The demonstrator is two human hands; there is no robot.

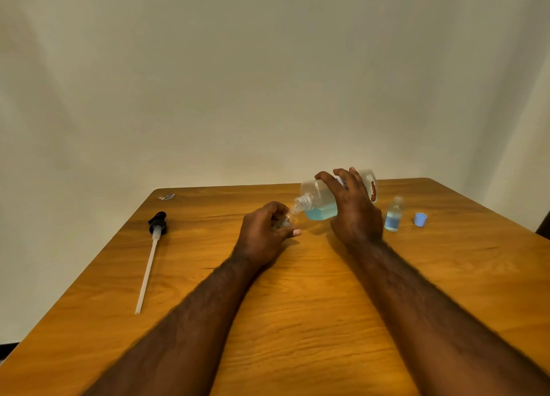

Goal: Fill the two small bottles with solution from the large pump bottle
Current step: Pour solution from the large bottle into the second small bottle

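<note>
My right hand (354, 208) grips the large clear bottle (318, 199), tipped on its side with its threaded neck pointing left and down. Blue solution pools in its lower side. My left hand (265, 235) holds a small clear bottle (287, 219), mostly hidden by the fingers, its mouth right at the large bottle's neck. A second small bottle (393, 214) stands upright and uncapped on the wooden table (297, 306), right of my right hand, with pale blue liquid in it.
The black pump head with its long white tube (150, 255) lies on the table's left side. A blue cap (420, 219) sits right of the second small bottle. A small wrapper-like item (167, 197) lies at the far left corner.
</note>
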